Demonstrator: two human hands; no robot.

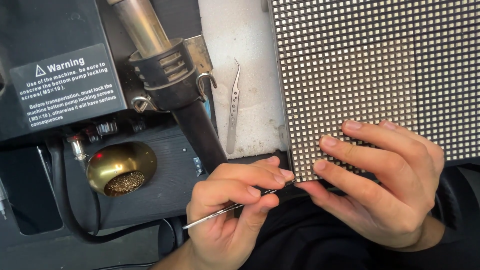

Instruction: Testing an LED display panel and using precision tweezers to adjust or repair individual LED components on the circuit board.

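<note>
I'm mid-job: left hand (227, 210) pinches thin tweezers (225, 210) at the LED panel's (370, 75) bottom-left corner, right hand (385, 180) presses flat on that corner, hot-air wand (170, 75) parked left of panel, unused.

My left hand (235, 210) is pinching thin tweezers (225, 210) at the grid panel (370, 65) corner; my right hand (385, 185) is pressing it.

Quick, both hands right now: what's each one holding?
Left hand: closed on thin metal tweezers, tip at the panel's corner.
Right hand: open, fingers resting on the LED grid panel.
</note>
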